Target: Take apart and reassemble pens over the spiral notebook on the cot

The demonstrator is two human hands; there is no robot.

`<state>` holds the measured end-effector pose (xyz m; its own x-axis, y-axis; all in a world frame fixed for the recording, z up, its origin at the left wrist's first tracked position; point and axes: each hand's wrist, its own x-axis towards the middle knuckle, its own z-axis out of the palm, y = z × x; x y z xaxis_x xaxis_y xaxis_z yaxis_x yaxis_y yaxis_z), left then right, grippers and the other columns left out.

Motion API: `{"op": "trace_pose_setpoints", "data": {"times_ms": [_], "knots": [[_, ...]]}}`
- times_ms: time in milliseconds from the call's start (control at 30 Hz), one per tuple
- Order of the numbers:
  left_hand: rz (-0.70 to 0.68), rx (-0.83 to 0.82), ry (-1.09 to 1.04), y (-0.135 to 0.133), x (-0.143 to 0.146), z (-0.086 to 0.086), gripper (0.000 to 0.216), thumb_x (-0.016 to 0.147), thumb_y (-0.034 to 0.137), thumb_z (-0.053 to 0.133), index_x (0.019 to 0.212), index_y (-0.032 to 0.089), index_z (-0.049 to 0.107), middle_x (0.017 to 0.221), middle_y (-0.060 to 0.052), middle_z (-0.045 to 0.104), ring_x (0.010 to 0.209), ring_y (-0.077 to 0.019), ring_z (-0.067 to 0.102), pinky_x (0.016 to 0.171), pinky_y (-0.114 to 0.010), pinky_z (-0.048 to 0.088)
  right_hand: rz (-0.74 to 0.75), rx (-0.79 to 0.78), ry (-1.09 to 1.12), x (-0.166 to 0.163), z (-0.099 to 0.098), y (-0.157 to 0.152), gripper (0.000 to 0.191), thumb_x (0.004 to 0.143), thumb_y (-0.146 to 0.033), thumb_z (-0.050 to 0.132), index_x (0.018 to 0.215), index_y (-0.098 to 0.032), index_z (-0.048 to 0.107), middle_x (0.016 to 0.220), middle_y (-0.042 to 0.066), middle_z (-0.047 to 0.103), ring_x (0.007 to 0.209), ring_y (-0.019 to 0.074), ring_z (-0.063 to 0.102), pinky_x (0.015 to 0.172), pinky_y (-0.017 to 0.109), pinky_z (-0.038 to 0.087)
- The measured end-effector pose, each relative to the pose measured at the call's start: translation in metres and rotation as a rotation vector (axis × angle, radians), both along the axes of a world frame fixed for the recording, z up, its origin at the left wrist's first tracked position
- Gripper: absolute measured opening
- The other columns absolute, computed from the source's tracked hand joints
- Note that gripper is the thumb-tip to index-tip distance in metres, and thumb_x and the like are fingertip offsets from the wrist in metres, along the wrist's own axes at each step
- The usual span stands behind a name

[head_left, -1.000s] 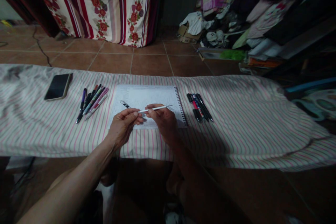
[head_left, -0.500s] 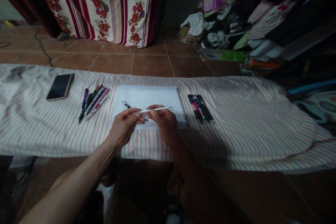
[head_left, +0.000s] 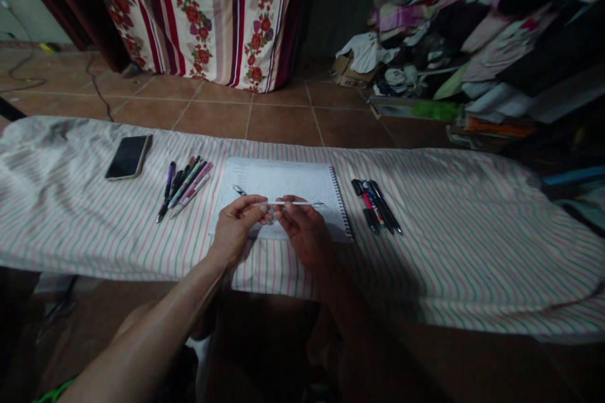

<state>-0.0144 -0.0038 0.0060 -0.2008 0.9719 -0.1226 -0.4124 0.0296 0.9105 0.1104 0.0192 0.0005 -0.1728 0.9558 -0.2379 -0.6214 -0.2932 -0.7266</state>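
- Over the notebook [head_left: 293,180], a thin white pen [head_left: 302,203] is held almost level; its long axis runs left to right, tip pointing right
- left hand [head_left: 236,230] pinches the pen's left end between thumb and fingertips; right hand [head_left: 307,236] pinches it near the middle, other fingers curled
- a small dark piece [head_left: 239,189] lies on the page just beyond the left hand
- on the striped cloth [head_left: 449,233], a left bunch [head_left: 185,186] and a right bunch [head_left: 377,205] of pens flank the notebook; a phone [head_left: 127,157] lies far left
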Motion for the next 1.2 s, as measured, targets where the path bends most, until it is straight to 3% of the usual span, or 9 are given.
{"op": "trace_pose_setpoints", "data": {"times_ms": [567, 1000, 1200], "knots": [[-0.008, 0.009, 0.006, -0.0005, -0.0003, 0.0036, 0.021, 0.063, 0.021, 0.076, 0.081, 0.014, 0.068, 0.06, -0.001, 0.067, 0.057, -0.0096, 0.058, 0.063, -0.023, 0.046, 0.029, -0.016, 0.009, -0.0003, -0.0024, -0.0032, 0.023, 0.061, -0.025, 0.078, 0.079, -0.019, 0.065, 0.07, -0.002, 0.068, 0.071, 0.009, 0.066, 0.069, 0.018, 0.054], [-0.025, 0.002, -0.026, -0.0023, 0.0004, 0.0042, 0.022, 0.064, 0.023, 0.075, 0.083, 0.013, 0.067, 0.062, -0.003, 0.068, 0.058, -0.0095, 0.059, 0.064, -0.022, 0.046, 0.016, -0.067, 0.071, -0.0034, -0.0046, -0.0062, 0.022, 0.057, -0.021, 0.08, 0.07, -0.019, 0.063, 0.072, -0.002, 0.066, 0.074, 0.0095, 0.065, 0.074, 0.018, 0.054], [0.001, -0.005, 0.018, -0.002, -0.0025, 0.0028, 0.023, 0.064, 0.024, 0.075, 0.082, 0.013, 0.067, 0.063, -0.003, 0.068, 0.057, -0.0104, 0.059, 0.064, -0.024, 0.047, 0.001, -0.045, 0.017, -0.0058, -0.0054, -0.0075, 0.02, 0.059, -0.021, 0.078, 0.072, -0.021, 0.062, 0.073, -0.001, 0.067, 0.076, 0.0142, 0.066, 0.077, 0.027, 0.056]]}}
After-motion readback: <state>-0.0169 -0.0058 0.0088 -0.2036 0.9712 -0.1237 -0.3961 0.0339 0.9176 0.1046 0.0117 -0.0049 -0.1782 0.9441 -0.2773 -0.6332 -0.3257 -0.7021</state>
